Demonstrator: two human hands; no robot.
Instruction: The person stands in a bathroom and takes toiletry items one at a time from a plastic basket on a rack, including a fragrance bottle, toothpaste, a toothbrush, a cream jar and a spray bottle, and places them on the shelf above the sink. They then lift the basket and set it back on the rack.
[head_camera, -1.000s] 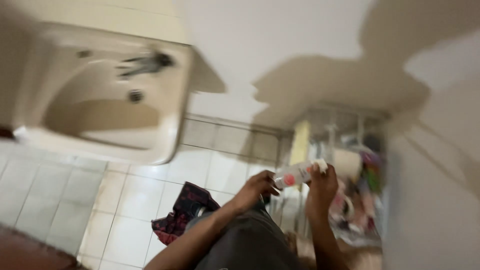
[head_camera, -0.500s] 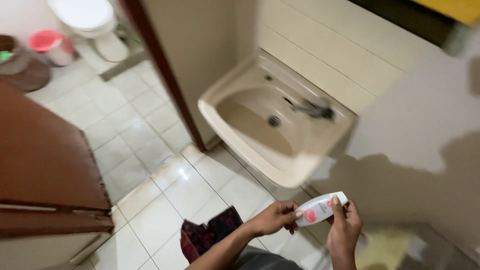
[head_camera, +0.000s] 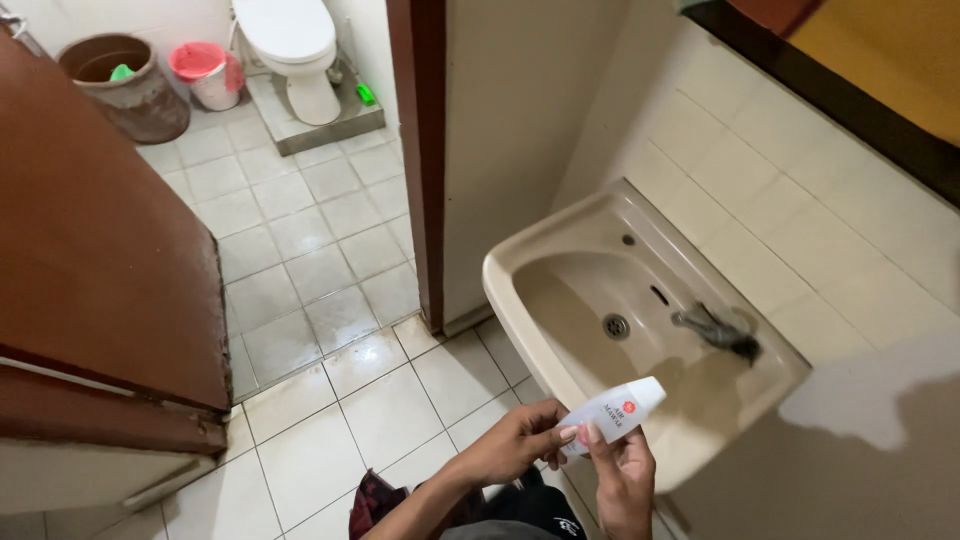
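A small white plastic bottle (head_camera: 612, 412) with a red mark lies tilted between both my hands, low in the head view. My left hand (head_camera: 515, 442) grips its lower end with fingers and thumb. My right hand (head_camera: 622, 468) holds it from below, thumb pressed on the bottle's side. The bottle hovers over the front rim of a cream wall-mounted sink (head_camera: 560, 300), whose dark tap (head_camera: 718, 332) and drain (head_camera: 616, 325) sit just beyond.
A brown open door (head_camera: 100, 260) stands on the left. Past the dark door frame (head_camera: 420, 160) are a white toilet (head_camera: 290, 45), a pink bucket (head_camera: 205, 70) and a brown bin (head_camera: 120, 85). A dark cloth (head_camera: 375, 505) lies on the tiled floor.
The view has swung left, bringing the door and the toilet room into sight. Both hands still hold the bottle, now in front of the sink rim.
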